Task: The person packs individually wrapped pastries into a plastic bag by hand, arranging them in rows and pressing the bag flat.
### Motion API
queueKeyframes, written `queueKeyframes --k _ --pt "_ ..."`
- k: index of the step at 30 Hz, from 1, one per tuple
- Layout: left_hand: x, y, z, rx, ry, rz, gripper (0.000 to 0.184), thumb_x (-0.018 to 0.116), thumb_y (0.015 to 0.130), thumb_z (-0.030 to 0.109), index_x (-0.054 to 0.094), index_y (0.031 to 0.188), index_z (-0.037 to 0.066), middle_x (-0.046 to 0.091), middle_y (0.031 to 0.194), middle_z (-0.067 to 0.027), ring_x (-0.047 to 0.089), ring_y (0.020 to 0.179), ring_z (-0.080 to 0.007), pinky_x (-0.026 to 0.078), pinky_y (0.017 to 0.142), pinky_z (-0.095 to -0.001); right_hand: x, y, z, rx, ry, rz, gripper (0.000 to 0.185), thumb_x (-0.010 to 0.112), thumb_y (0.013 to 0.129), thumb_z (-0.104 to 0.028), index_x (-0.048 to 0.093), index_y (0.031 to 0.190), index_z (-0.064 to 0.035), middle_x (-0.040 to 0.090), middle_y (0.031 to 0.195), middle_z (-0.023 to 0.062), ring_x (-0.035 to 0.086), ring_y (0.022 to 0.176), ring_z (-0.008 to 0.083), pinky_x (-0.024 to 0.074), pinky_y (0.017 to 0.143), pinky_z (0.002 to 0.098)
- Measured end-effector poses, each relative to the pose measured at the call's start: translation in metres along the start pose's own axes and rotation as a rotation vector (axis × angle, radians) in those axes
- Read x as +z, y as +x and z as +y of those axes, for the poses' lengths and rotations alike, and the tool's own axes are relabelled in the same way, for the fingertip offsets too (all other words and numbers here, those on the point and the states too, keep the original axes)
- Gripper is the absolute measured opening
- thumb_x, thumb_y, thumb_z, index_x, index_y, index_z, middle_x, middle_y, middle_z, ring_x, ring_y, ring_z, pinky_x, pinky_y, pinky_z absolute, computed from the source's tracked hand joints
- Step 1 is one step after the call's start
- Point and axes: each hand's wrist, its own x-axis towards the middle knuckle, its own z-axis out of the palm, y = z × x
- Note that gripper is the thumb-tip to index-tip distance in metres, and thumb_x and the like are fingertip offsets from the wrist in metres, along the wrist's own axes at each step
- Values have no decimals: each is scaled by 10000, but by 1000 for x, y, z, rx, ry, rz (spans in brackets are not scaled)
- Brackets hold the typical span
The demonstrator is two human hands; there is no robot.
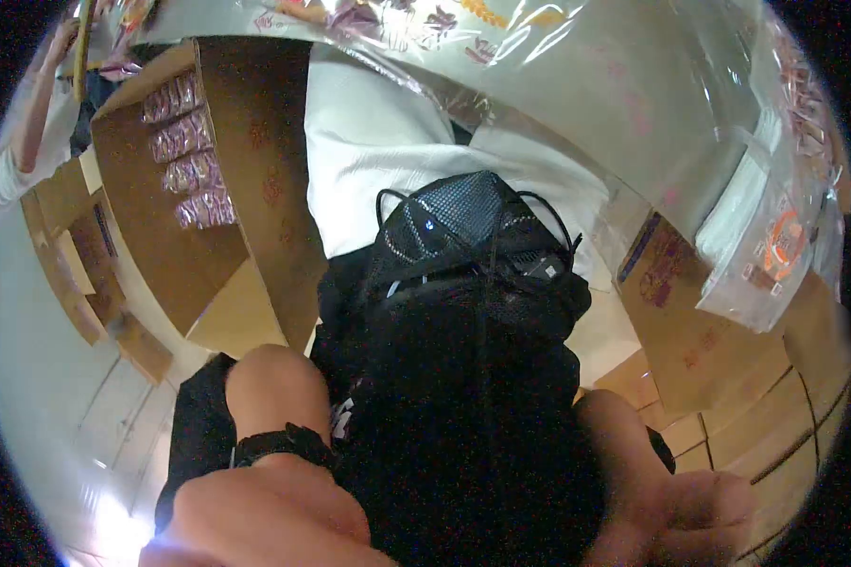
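Although four rows of shiny pinkish-purple wrapped packets (182,139) already sit in the open brown cardboard carton (267,175), what's left can't be judged. Carton lies beyond the left hand (260,515), well apart; black mesh drawstring pouch (482,222) lies ahead, between both arms. Left and right hand (695,515): no grip visible, fingers cropped or blurred, open or closed can't tell.
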Motion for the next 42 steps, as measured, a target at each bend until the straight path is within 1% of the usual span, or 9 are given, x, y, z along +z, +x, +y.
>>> queueKeyframes --k 7,13,19,29,32,36,38,41,42 --pt "-11 -18 19 -85 -11 -28 416 884 719 167 482 827 172 473 740 24 443 651 -160 459 550 -328 -60 61 10 43 217 -999 202 626 1014 -187 609 906 -17 546 740 100 607 649 220 554 584 446" --pt "-8 -14 11 -123 25 16 432 890 712 156 467 794 160 459 716 25 431 630 -156 457 539 -323 -54 82 7 225 69 -1314 101 699 918 -145 663 926 -51 627 840 76 647 749 206 553 663 383" --pt "-5 -10 14 -136 46 45 449 897 705 146 451 762 148 445 693 26 419 608 -152 456 529 -318 -62 69 0 156 31 -1134 165 662 952 -140 587 834 -51 592 745 84 617 650 198 550 617 399" --pt "-12 -4 9 -174 50 13 424 859 732 92 435 744 116 433 673 24 411 593 -144 415 503 -294 -25 20 -20 47 -194 -267 279 672 932 -112 503 717 -58 503 601 91 530 512 203 434 462 383" --pt "-6 -3 1 -138 54 24 414 855 737 87 442 750 114 435 674 25 410 592 -140 410 504 -292 -11 -1 52 -852 132 343 184 675 870 -16 536 752 -47 499 613 70 524 515 240 434 461 388" --pt "-6 -4 -5 -109 50 13 401 850 743 82 451 759 110 438 674 26 408 590 -136 405 504 -289 -56 28 -9 100 -9 -627 204 726 722 48 553 780 -45 511 639 56 501 516 236 441 473 407" --pt "-8 -3 -10 -98 47 5 394 847 746 79 455 763 108 440 675 26 408 589 -133 402 505 -288 -42 41 -11 115 -75 -660 276 756 633 55 546 778 -49 501 641 51 470 506 219 418 473 411" --pt "-11 -1 -20 -87 52 -6 384 843 750 75 461 769 106 442 675 27 406 588 -130 397 505 -285 19 6 -6 42 97 44 339 788 548 39 550 762 -72 472 620 32 442 510 199 420 488 388" --pt "-11 0 -25 -81 53 -13 380 842 752 73 464 771 105 442 675 27 406 587 -129 396 505 -285 6 30 -2 -41 74 -444 343 787 536 35 552 757 -80 465 620 33 437 516 198 436 501 382"
